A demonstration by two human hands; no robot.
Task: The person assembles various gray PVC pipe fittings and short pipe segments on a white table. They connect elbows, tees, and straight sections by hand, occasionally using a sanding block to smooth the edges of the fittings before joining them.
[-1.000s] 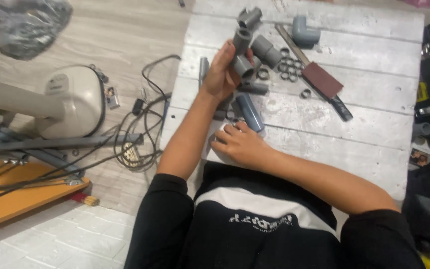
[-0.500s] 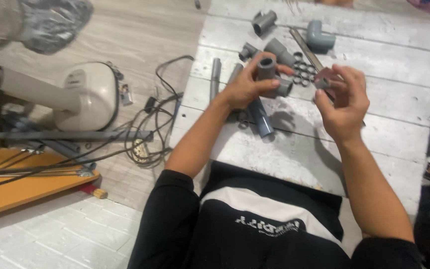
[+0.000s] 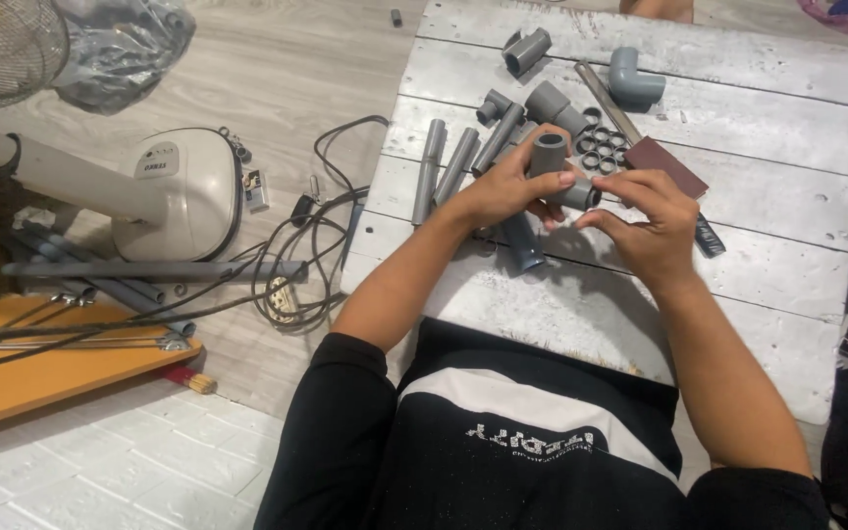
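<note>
My left hand point(image 3: 503, 191) grips a grey plastic pipe tee fitting point(image 3: 550, 162) over the white plank table point(image 3: 738, 128). My right hand point(image 3: 645, 221) meets it from the right, its fingertips pinched at the fitting's side opening point(image 3: 586, 196); whatever small piece they hold is hidden. A short grey pipe point(image 3: 522, 240) lies on the table just under both hands. Several dark rings point(image 3: 601, 147) lie just beyond the fitting.
Grey pipe lengths point(image 3: 449, 167), an elbow point(image 3: 633, 83) and other fittings point(image 3: 527, 49) lie on the table, with a long tool with a red-brown block point(image 3: 664, 162). On the floor at left are a fan base point(image 3: 184, 191), tangled cables point(image 3: 296, 255), long pipes point(image 3: 139, 270) and an orange board point(image 3: 41, 378).
My right hand rose from the table's near part, went up to the right, then came in against the fitting. My left hand kept the fitting and lowered it slightly toward me.
</note>
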